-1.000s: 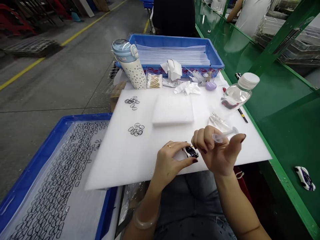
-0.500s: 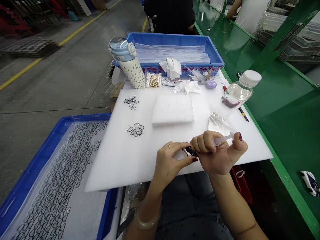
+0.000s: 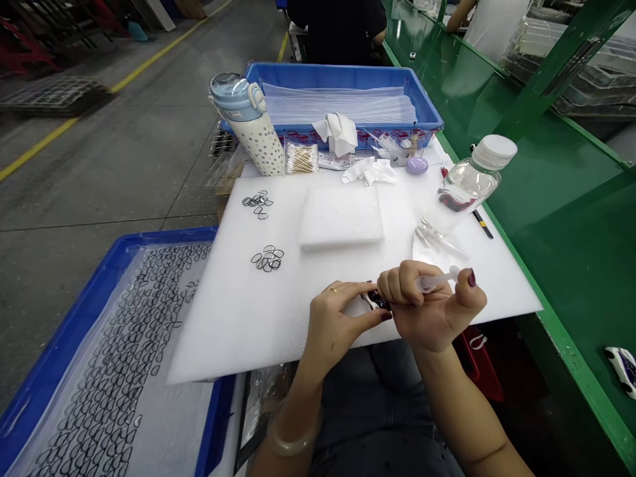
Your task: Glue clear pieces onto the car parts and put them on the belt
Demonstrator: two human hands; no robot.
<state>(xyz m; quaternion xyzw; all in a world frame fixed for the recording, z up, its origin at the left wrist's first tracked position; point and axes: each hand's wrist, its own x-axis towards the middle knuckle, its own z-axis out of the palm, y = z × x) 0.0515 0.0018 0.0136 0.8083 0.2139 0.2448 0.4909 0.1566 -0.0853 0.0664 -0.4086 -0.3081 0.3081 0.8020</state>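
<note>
White foam block (image 3: 341, 215) is lying flat on the worktop (image 3: 223, 318). On the near side of the block, the left hand (image 3: 335, 322) is facing back upward, its wrist angling toward the block; its thumb and index finger are clamping a toy car (image 3: 376, 300) between their tips. To the near right of the block, the right hand (image 3: 428, 306) is facing palm up; its curled fingers are gripping a translucent syringe (image 3: 428, 283) and hiding its tip. The right thumb is pointing outward beside the plunger end (image 3: 454, 272); whether it is touching cannot be told. Black rings (image 3: 268, 259) are lying in clusters left of the block.
</note>
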